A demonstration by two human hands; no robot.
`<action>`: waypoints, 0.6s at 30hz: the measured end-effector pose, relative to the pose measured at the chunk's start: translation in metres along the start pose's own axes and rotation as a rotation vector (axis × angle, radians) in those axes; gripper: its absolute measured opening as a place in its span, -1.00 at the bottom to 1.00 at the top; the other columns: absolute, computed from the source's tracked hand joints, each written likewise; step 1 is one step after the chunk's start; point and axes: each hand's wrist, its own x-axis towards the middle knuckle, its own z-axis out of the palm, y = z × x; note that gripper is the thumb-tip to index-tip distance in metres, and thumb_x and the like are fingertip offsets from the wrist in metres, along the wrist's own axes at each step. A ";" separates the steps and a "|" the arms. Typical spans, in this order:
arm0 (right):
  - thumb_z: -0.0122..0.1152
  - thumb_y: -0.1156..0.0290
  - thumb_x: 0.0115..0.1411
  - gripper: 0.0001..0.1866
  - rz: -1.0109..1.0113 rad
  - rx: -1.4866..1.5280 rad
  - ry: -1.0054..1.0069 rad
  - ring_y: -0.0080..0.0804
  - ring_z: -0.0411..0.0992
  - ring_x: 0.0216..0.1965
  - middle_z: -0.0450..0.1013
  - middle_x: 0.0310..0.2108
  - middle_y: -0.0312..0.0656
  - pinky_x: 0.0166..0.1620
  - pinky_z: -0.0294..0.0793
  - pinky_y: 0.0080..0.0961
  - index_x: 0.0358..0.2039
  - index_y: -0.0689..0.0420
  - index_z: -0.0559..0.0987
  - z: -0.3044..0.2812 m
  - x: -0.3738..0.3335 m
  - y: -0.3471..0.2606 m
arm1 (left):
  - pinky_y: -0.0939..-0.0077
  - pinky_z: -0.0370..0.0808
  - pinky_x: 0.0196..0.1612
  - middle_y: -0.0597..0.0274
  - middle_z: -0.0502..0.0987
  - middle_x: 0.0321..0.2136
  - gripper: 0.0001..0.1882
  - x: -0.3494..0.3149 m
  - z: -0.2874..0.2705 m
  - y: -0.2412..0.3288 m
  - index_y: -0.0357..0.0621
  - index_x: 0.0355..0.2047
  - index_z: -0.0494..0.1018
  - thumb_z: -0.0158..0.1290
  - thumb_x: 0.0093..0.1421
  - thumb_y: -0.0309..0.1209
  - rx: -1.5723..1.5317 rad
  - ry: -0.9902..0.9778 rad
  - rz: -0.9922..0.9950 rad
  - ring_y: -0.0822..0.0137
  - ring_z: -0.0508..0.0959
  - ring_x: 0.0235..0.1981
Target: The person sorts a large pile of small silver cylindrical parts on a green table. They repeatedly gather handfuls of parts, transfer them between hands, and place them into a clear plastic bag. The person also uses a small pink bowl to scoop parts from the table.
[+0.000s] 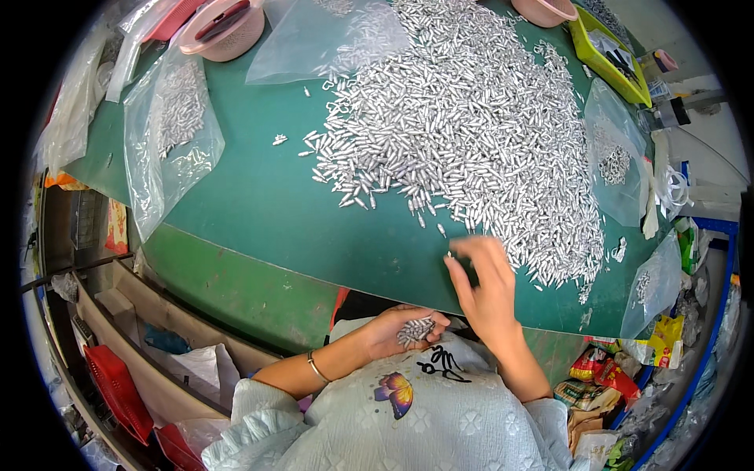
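- Clearly, the left hand (404,330) is cupped with its palm turned up, fingers curled around a handful of silver pieces (416,333), just in front of the person's pale shirt (471,424) and near the front edge of the bench (259,200)
- A thin bracelet (317,366) circles the wrist behind that hand
- The right hand (479,275) is ahead of the left and to its right, over the bench, with thumb and forefinger bent toward each other; it is blurred, and a small pale spot shows at the thumb tip, so I cannot tell whether it grasps a piece
- The large pile of silver pieces (471,133) spreads ahead of the right hand and out to both sides, its near edge just beside the fingers
- Two or three loose pieces (280,140) lie apart from the pile, ahead of the right hand and well to its left
- Far ahead of the left hand and to its left are a clear bag (149,192) with more pieces inside and, beyond it, a pink basket (236,47)
- To the right of the right hand, near the bench's end, another clear bag (656,286) holds a few pieces
- Farther ahead on that same side sits a yellow-green tray (591,59) with dark-handled tools in it
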 end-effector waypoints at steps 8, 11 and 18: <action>0.26 0.52 0.04 -0.86 -0.087 -0.091 -0.111 -0.14 0.32 -0.27 0.35 -0.31 -0.13 -0.23 0.28 -0.28 -0.38 0.20 0.48 0.009 0.010 -0.002 | 0.55 0.40 -0.46 0.19 0.45 -0.40 -0.69 -0.006 0.009 0.004 -0.33 -0.22 0.50 -0.03 0.29 -0.28 -0.052 0.133 0.108 0.36 0.46 -0.40; 0.28 0.53 0.01 -0.85 -0.127 0.121 -0.408 -0.12 0.33 -0.26 0.36 -0.31 -0.15 -0.19 0.32 -0.30 -0.38 0.21 0.50 -0.010 -0.005 -0.014 | 0.53 0.44 -0.42 0.17 0.50 -0.37 -0.71 -0.010 0.009 0.003 -0.30 -0.24 0.51 -0.02 0.28 -0.28 -0.082 0.169 0.107 0.35 0.49 -0.37; 0.30 0.47 0.01 -0.67 -0.145 -0.299 -0.091 -0.16 0.33 -0.15 0.37 -0.15 -0.11 -0.12 0.32 -0.31 -0.17 0.25 0.51 0.013 0.034 -0.002 | 0.53 0.41 -0.48 0.11 0.49 -0.38 -0.73 -0.007 0.001 0.001 -0.32 -0.28 0.50 -0.01 0.25 -0.30 -0.063 0.054 0.136 0.30 0.48 -0.39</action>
